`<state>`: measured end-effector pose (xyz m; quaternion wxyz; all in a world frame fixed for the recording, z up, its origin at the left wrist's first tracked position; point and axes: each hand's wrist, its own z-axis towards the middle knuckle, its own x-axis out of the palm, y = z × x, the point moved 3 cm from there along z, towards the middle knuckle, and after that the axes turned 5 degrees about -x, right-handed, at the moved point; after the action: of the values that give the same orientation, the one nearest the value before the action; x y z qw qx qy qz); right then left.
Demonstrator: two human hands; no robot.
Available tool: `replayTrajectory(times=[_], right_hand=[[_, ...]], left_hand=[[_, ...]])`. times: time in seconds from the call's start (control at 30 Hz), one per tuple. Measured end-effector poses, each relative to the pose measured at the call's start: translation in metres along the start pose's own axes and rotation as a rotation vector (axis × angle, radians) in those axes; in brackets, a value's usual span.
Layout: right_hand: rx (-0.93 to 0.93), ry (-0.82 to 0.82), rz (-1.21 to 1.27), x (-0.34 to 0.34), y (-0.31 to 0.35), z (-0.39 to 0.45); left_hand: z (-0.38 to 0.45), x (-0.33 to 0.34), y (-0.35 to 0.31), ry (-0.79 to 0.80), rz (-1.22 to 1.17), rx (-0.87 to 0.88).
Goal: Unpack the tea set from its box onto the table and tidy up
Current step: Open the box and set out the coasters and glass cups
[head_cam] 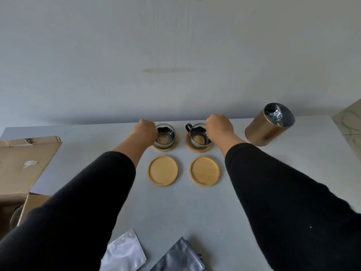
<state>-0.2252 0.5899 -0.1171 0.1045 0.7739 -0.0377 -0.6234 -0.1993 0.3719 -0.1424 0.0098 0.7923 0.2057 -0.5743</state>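
Two glass cups stand on round wooden coasters at the far side of the table. My left hand [146,128] is closed on the left rim of the left cup [165,137]. My right hand [219,127] is closed on the right rim of the right cup [198,136], whose dark handle points left. The coaster [164,150] under the left cup and the coaster [199,149] under the right cup show only at their near edges. Two bare wooden coasters [163,170] [204,171] lie just in front. The open cardboard box [21,165] sits at the left.
A gold tin [268,127] with a foil bag inside stands at the right, open at the top. Silver foil pouches [125,253] [179,259] lie at the table's near edge. A white wall rises behind the table [273,173]. A marble-patterned surface [349,122] is at the far right.
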Motion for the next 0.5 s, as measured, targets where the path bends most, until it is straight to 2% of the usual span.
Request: replayTrajectory(times=[0.2,0.5], right_hand=[[-0.009,-0.005,0.006,0.008,-0.001,0.006],[0.0,-0.049,0.045,0.012,0.001,0.007]], left_hand=[[0.002,0.0,0.003,-0.013,-0.153,-0.09],[0.009,0.004,0.003,-0.075,-0.076,0.005]])
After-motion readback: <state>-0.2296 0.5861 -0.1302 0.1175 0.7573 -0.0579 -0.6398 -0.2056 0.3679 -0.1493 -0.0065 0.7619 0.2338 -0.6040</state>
